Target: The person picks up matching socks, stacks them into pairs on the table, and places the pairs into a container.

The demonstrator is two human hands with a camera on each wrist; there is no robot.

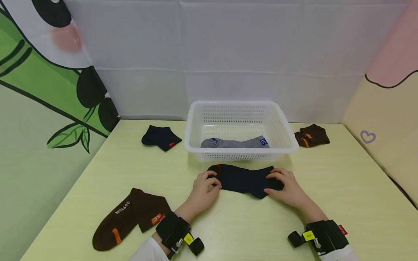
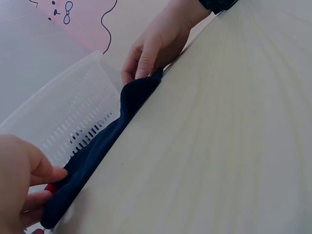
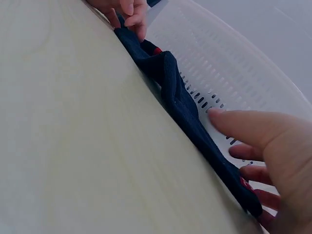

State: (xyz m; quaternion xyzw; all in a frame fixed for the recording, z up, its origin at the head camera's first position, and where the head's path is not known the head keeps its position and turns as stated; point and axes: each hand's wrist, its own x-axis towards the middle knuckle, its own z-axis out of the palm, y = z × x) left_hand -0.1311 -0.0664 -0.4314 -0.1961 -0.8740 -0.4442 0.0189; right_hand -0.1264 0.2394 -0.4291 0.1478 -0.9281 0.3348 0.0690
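A dark navy sock lies lengthwise across the table in front of the basket, a small red mark at its left end. My left hand touches that left end with loosely bent fingers. On the right end, near a red label seen in the right wrist view, rests my right hand, fingers spread and thumb apart from the cloth. The left wrist view shows the same navy sock with a raised fold near the right hand. Part of each end is hidden under the fingers.
A white perforated basket behind the sock holds a grey sock. Another navy sock lies left of it, folded brown socks to its right. A brown sock pair lies front left, close to my left wrist strap.
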